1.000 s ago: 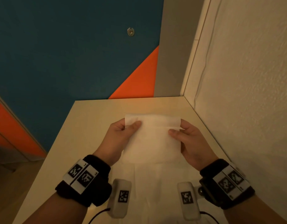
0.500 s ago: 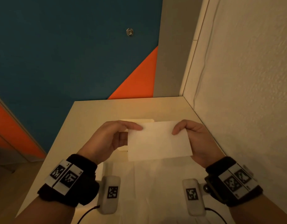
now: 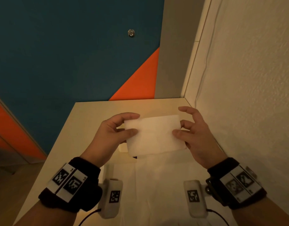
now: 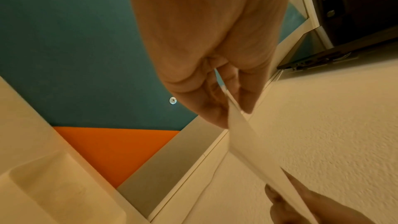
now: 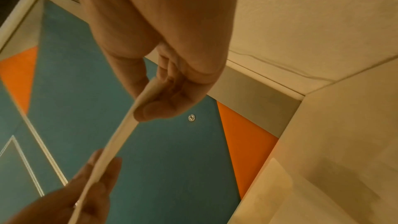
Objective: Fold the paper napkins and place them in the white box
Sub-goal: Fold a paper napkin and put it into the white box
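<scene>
A folded white paper napkin [image 3: 154, 134] hangs in the air over the table, held flat and slightly tilted. My left hand [image 3: 134, 124] pinches its left end between thumb and fingers. My right hand [image 3: 178, 128] pinches the right end with thumb and middle finger, the index finger lifted off. The left wrist view shows the napkin [image 4: 254, 151] edge-on running from my left hand [image 4: 228, 105] to the right one. The right wrist view shows the napkin [image 5: 116, 142] the same way, pinched by my right hand [image 5: 155, 94]. The white box [image 3: 122, 148] lies on the table, mostly hidden under the napkin.
Several unfolded white napkins [image 3: 156, 185] lie on the pale table [image 3: 85, 128] near its front edge. A textured white wall [image 3: 246, 95] runs close along the table's right side. A blue and orange wall [image 3: 75, 54] stands behind the table.
The napkin has been folded to a narrower rectangle. Both hands shifted their grip to its short ends and carried it a little farther from me, over the box.
</scene>
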